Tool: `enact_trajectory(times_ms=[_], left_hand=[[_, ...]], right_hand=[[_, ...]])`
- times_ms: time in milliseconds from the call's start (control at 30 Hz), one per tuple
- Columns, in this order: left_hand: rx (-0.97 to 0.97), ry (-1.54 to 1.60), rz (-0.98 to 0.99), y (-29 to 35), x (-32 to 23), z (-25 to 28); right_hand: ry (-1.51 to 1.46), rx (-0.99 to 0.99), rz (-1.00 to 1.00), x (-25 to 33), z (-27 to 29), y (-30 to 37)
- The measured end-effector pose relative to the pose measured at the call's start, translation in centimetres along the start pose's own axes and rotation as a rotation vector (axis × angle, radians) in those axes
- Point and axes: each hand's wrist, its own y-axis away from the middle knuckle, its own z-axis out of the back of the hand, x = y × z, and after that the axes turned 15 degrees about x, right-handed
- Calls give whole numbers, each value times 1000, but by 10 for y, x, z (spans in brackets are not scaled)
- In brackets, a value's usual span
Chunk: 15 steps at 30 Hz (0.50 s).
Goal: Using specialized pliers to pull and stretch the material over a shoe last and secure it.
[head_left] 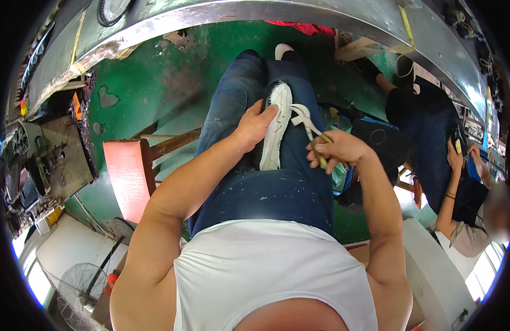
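A shoe (275, 135) lies sole side up along my thighs, its pale bottom facing me and a dark gathered edge around its far, rounded end. My left hand (252, 128) grips it from the left, the thumb lying on the pale bottom. In my right hand (336, 148) are lasting pincers (303, 117), held by the handles. Their pale metal head is at the right edge of the shoe, near its far end. Whether the jaws touch or pinch the shoe, I cannot tell.
Beyond my knees runs a metal-edged bench (172, 25). A wooden seat with a reddish end (125, 171) stands at left. Dark bags (379, 135) lie right of my legs. A co-worker (431, 129) sits at far right. A fan (81, 289) stands lower left.
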Motion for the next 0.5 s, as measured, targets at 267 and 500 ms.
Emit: enact_trajectory(times_ms=[267, 500], left_hand=[[18, -229, 159, 3, -16, -6], [207, -101, 185, -4, -15, 12]], right_hand=[[929, -340, 6, 46, -13, -40], [802, -346, 31, 30, -9, -29]])
